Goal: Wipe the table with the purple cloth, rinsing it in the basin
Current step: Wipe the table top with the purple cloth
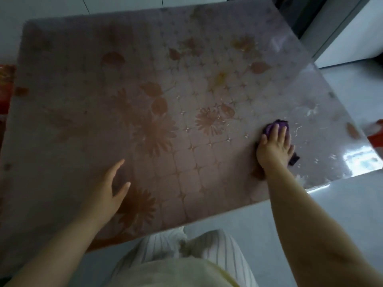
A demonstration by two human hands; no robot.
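Your right hand (274,147) covers most of the cloth (269,129); red thing (377,134) at the right edge is cut off, blurred.

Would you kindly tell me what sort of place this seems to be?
Most likely a home dining room or kitchen: a table covered in a glossy floral sheet, a pale shiny floor around it, and the right hand pressing a purple cloth on the tabletop.

Single head-worn wide-angle cam, looking fwd and steeply down from over the near edge of the surface (186,90). Close range: left hand (107,189) and right hand (273,148) reach in from below, wearer's lap (186,255) at bottom. Surface fills most of frame, skewed; floor (352,204) at right.
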